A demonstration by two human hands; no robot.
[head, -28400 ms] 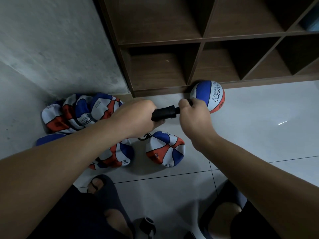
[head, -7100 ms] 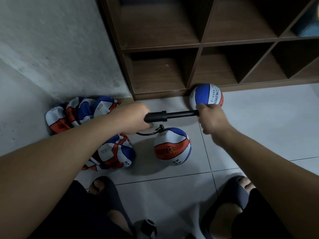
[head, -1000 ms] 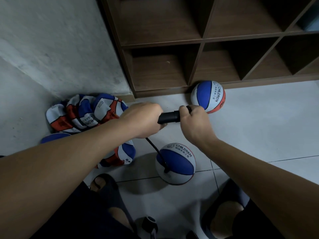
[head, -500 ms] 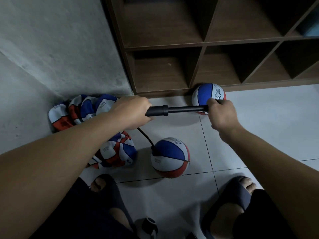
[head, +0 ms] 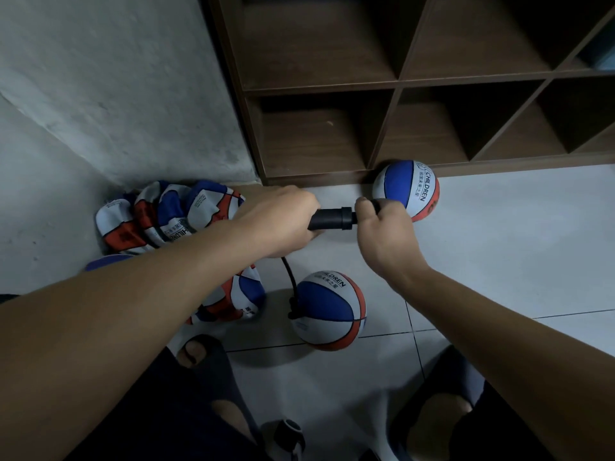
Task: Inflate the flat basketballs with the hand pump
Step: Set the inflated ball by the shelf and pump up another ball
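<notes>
A black hand pump [head: 331,219] is held level above the floor. My left hand [head: 283,221] grips its barrel, and my right hand [head: 382,231] grips its handle, pushed in close against the barrel. A thin black hose [head: 290,281] drops from the pump to a round red, white and blue basketball [head: 329,311] on the tiles. A second round basketball [head: 407,191] rests against the shelf's base behind my right hand. Several flat basketballs [head: 166,214] lie heaped in the corner at the left, and another flat ball [head: 239,301] shows under my left forearm.
A dark wooden cubby shelf [head: 416,84] stands ahead, and a grey wall [head: 116,94] closes the left side. My feet in dark slippers [head: 213,371] rest on the white tiled floor [head: 515,261]. A small dark object [head: 286,437] sits between my feet.
My right hand has pushed the pump handle in toward the barrel; half a second ago it was pulled out with the rod showing. The connected ball has shifted slightly.
</notes>
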